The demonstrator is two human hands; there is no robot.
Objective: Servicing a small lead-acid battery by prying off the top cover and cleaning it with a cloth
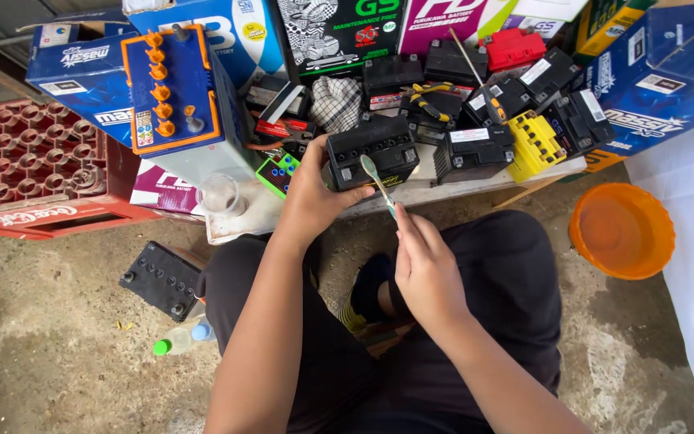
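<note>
My left hand [308, 197] grips the left side of a small black battery [373, 153] that rests on the edge of a low white board [443, 186]. My right hand [426, 269] holds a pale green toothbrush [377, 183] by its handle, with the brush head raised against the front of that battery. Both forearms reach out over my knees in black trousers.
Several small black batteries, a yellow one [535, 143] and a red one [514, 48] crowd the board, with pliers [429, 100] and battery boxes behind. A red crate [34, 173] stands left, an orange bowl [622, 231] right, a black battery [161, 279] and bottles on the floor.
</note>
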